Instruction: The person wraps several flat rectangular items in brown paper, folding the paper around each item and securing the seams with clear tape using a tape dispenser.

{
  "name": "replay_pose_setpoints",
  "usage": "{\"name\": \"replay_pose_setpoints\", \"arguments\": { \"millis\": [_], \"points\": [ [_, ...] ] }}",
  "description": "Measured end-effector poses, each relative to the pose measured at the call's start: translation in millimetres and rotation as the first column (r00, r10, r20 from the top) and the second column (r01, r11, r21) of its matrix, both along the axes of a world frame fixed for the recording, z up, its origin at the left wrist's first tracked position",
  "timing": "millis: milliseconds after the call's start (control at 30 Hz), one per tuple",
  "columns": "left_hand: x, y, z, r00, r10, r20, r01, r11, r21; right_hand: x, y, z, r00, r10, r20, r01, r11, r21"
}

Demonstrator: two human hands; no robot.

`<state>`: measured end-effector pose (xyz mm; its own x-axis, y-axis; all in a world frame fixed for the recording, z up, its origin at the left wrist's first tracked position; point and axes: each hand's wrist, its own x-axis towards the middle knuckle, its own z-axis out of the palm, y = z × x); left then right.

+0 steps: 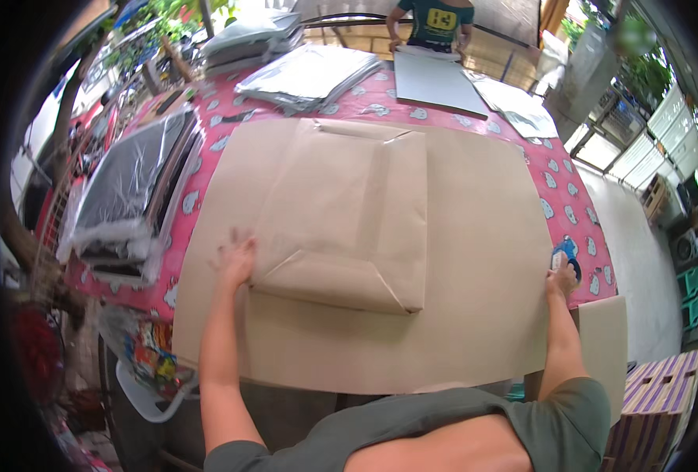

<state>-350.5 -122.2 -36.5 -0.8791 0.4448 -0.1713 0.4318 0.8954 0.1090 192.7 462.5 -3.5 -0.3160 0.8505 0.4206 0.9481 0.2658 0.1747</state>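
A flat parcel wrapped in brown kraft paper (pixel 325 204) lies on a large sheet of brown paper (pixel 483 236), its flaps folded over and a strip of tape running along it. My left hand (pixel 239 258) is beside the parcel's lower left corner, its fingers spread and somewhat blurred, with nothing in them. At the right edge of the sheet, my right hand (pixel 562 280) is wrapped round a blue tape dispenser (pixel 567 253). Part of the dispenser is hidden by the fingers.
A pink patterned cloth (pixel 550 185) covers the table. Plastic-wrapped stacks stand at the left (pixel 132 185) and back (pixel 310 75). Across the table a co-worker (pixel 435 23) handles a grey-white panel (pixel 439 82). A white basket (pixel 146 397) is at lower left; a striped box (pixel 656 401) at lower right.
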Motion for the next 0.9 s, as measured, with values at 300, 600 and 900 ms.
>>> {"name": "replay_pose_setpoints", "arguments": {
  "millis": [300,600,900],
  "points": [
    [-0.9,12.0,-40.6,1.000,0.002,-0.031,0.025,0.508,0.861,-158.9,-185.5,-51.3,0.478,0.121,-0.870,-0.728,0.609,-0.315],
    [-51.0,28.8,67.7,0.477,-0.871,-0.116,-0.342,-0.305,0.889,-227.1,-205.3,57.6,-0.528,-0.665,-0.528,-0.841,0.495,0.218],
    [-93.9,88.4,205.5,0.967,0.046,-0.249,0.243,0.101,0.965,-284.3,-114.1,164.9,-0.433,0.025,-0.901,-0.838,0.357,0.412]
  ]
}}
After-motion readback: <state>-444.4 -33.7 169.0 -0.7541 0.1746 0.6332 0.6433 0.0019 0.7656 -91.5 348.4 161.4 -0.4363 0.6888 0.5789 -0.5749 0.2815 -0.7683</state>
